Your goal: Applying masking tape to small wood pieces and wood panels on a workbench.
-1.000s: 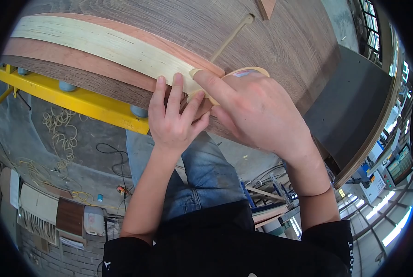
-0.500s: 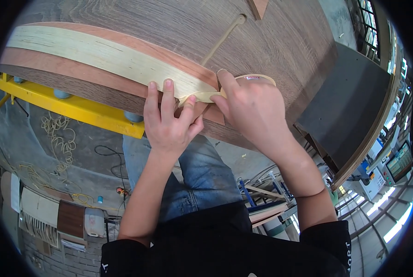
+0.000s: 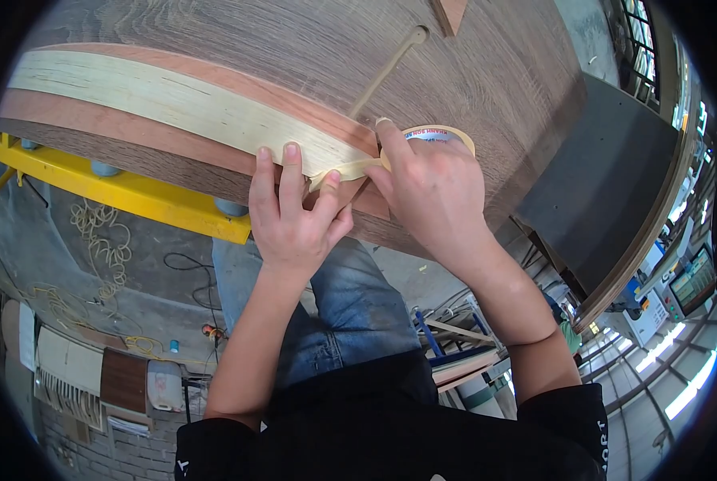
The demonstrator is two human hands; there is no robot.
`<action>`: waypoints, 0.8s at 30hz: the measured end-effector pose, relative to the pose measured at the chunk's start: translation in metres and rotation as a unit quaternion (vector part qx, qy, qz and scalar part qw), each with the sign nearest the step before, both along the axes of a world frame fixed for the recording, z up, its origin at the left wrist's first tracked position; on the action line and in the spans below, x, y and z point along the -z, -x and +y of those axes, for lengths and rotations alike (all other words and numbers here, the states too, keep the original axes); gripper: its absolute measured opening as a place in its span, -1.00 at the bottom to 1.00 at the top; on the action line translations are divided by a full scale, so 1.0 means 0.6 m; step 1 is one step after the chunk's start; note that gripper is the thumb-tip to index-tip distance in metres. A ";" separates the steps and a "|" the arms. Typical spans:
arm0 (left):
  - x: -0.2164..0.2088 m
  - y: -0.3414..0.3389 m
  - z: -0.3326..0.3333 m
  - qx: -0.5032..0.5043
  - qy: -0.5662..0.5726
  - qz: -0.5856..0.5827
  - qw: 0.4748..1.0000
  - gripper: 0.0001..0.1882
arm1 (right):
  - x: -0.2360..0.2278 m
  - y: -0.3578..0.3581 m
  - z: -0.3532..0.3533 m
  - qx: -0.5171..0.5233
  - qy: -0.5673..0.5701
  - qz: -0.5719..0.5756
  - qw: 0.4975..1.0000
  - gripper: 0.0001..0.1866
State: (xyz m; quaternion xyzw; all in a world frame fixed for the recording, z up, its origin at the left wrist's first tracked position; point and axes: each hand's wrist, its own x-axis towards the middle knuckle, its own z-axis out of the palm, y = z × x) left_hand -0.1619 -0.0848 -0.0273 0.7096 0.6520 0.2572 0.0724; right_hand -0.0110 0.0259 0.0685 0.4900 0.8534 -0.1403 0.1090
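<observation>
A roll of tan masking tape [image 3: 468,140] is gripped in my right hand [image 3: 438,180], its far rim showing beyond my knuckles. From it a short tape strip [image 3: 360,168] runs left to the end of a pale wooden strip [image 3: 198,104]. My left hand [image 3: 298,204] has its fingers apart, two fingertips resting on the pale strip's near edge while another digit presses the tape. The pale strip lies over reddish boards [image 3: 126,120], which stick out along both its long sides. How the tape meets the wood under my fingers is partly hidden.
Beneath the boards is a wood-grain panel [image 3: 510,80] with a narrow groove [image 3: 386,72]. A yellow metal beam [image 3: 126,188] runs along its near left edge. A dark board [image 3: 599,184] stands at the right. Cords [image 3: 106,244] lie on the floor.
My right hand has turned and shifted slightly left with the tape roll, and more of the roll now shows. My left hand stays nearly in place.
</observation>
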 end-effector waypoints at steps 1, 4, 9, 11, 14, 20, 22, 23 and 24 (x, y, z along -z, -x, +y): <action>0.000 0.000 0.000 -0.001 -0.003 -0.002 1.000 -0.68 | 0.002 0.000 -0.003 -0.004 -0.013 0.014 1.000 -0.50; -0.007 -0.004 0.004 -0.015 0.008 0.000 1.000 -0.77 | 0.004 0.000 -0.008 0.002 -0.017 0.012 1.000 -0.47; -0.012 -0.001 0.004 -0.005 0.026 0.022 0.999 -0.65 | 0.011 0.002 -0.013 0.008 -0.025 0.010 1.000 -0.50; -0.012 -0.002 0.004 -0.003 0.020 0.021 1.000 -0.58 | 0.013 0.007 -0.016 0.006 -0.032 0.011 0.999 -0.52; -0.014 -0.003 0.003 -0.005 0.031 0.039 0.999 -0.51 | 0.008 0.016 -0.020 -0.005 -0.036 -0.019 0.999 -0.56; -0.021 0.026 0.002 0.026 0.059 -0.024 0.998 -0.57 | 0.009 0.008 -0.020 0.029 -0.018 -0.004 0.999 -0.52; -0.017 0.042 0.003 0.057 0.057 -0.044 0.996 -0.59 | 0.008 0.009 -0.017 0.044 -0.014 0.010 0.999 -0.49; -0.016 0.045 0.003 0.058 0.057 -0.043 0.996 -0.59 | 0.008 0.010 -0.017 0.045 -0.014 0.011 0.999 -0.49; -0.015 0.047 0.005 0.058 0.044 -0.029 0.997 -0.63 | 0.008 0.012 -0.018 0.047 -0.012 0.005 0.999 -0.49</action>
